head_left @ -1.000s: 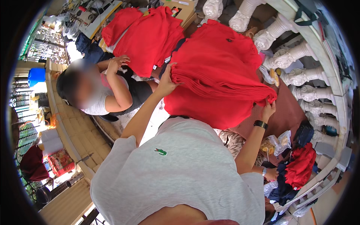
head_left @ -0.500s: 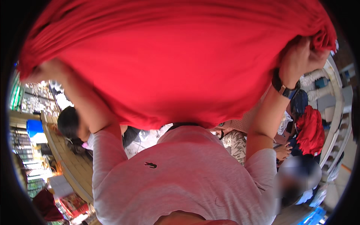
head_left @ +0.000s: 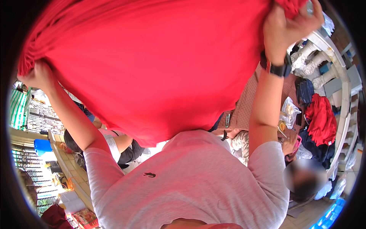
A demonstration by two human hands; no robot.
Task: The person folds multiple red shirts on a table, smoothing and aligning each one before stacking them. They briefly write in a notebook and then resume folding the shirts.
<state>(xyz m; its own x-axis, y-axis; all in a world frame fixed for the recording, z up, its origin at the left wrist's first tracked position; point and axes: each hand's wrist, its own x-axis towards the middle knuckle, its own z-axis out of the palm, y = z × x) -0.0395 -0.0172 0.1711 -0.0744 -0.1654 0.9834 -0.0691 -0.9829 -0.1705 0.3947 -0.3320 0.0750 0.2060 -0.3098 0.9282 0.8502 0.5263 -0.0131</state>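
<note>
Red layered fabric (head_left: 164,68), seemingly at the spreading step: I grip its opposite ends, left hand (head_left: 39,77) and right hand (head_left: 284,32); tension evenly.

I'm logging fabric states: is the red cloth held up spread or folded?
Spread: the red cloth extends broadly between left hand and right hand, with gathered folds towards the left.

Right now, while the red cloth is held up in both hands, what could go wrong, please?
The red cloth fills most of the upper view, so it may hide things behind it. If the grip of the left hand loosens, the folds gathered there might slip out. The lower edge hangs near a co-worker at left in the picture and could perhaps brush them.
</note>
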